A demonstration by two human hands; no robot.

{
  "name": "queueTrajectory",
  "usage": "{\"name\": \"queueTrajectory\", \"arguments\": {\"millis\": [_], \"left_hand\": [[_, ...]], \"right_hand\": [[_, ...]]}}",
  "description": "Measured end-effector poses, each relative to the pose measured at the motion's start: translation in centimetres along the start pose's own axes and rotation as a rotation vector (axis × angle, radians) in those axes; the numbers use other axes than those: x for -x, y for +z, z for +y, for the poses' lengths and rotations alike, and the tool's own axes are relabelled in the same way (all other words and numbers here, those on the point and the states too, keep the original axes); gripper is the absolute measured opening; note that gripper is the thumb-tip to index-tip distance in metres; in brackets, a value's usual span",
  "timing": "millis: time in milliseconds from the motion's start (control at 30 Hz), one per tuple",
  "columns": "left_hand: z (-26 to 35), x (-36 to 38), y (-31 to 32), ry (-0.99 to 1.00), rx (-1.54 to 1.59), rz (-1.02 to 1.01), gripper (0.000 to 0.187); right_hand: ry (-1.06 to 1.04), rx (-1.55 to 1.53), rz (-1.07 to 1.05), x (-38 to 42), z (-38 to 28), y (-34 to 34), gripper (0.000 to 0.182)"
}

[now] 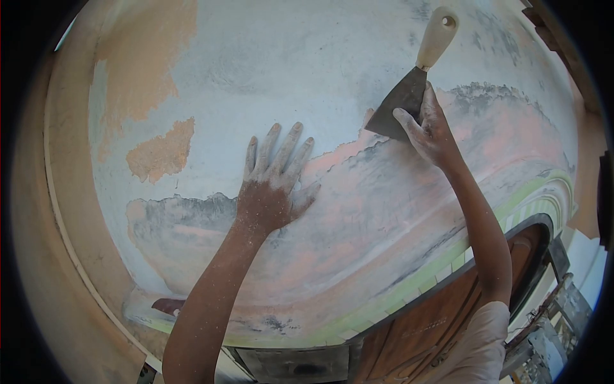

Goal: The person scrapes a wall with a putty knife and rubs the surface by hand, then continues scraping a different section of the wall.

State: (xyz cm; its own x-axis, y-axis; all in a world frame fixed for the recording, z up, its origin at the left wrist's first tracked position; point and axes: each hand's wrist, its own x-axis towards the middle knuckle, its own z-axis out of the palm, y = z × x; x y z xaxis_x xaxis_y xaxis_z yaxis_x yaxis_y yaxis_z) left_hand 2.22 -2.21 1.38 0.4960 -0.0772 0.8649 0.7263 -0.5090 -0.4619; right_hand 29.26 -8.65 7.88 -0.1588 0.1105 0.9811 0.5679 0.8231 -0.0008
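My left hand (272, 179), dusty with white powder, lies flat on the wall (256, 70) with its fingers spread and pointing up. Up and to the right, my right hand (430, 128) grips a putty knife (403, 102) by its wide dark blade, thumb on the near face. The knife's pale handle points upward, and a lower corner of the blade meets the edge of the peeling paint. Around both hands the wall shows white paint, pink and grey patches and ragged flaking edges.
Bare tan patches (160, 153) mark the wall at left. A curved green and white moulding (409, 281) runs below, over a brown wooden door (409, 333). Metal and wooden pieces (543, 339) stand at the lower right. A dark red object (167, 306) is at the lower left.
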Motion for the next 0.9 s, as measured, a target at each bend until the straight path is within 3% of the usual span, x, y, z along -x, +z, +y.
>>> {"name": "queueTrajectory", "arguments": {"millis": [100, 233, 333, 467, 567, 900], "left_hand": [[-0.2, 0.1, -0.1, 0.004, -0.01, -0.004, 0.061], [-0.1, 0.1, 0.0, 0.005, -0.008, 0.002, 0.061], [0.0, 0.0, -0.1, 0.003, -0.021, -0.001, 0.061], [-0.1, 0.1, -0.1, 0.001, -0.01, 0.003, 0.061], [-0.1, 0.1, -0.1, 0.002, -0.005, 0.0, 0.061], [-0.5, 0.1, 0.1, 0.006, 0.0, 0.007, 0.061]], "right_hand": [[-0.036, -0.113, 0.096, -1.0, 0.3, -0.2, 0.053], [-0.012, -0.008, 0.008, -0.3, -0.3, 0.3, 0.043], [-0.058, -0.079, 0.127, -1.1, 0.0, 0.0, 0.042], [-0.134, 0.163, 0.063, -0.8, 0.7, 0.2, 0.043], [-0.072, -0.054, 0.13, -0.9, 0.4, 0.0, 0.043], [0.044, -0.087, 0.038, -0.5, -0.3, 0.5, 0.048]]}}
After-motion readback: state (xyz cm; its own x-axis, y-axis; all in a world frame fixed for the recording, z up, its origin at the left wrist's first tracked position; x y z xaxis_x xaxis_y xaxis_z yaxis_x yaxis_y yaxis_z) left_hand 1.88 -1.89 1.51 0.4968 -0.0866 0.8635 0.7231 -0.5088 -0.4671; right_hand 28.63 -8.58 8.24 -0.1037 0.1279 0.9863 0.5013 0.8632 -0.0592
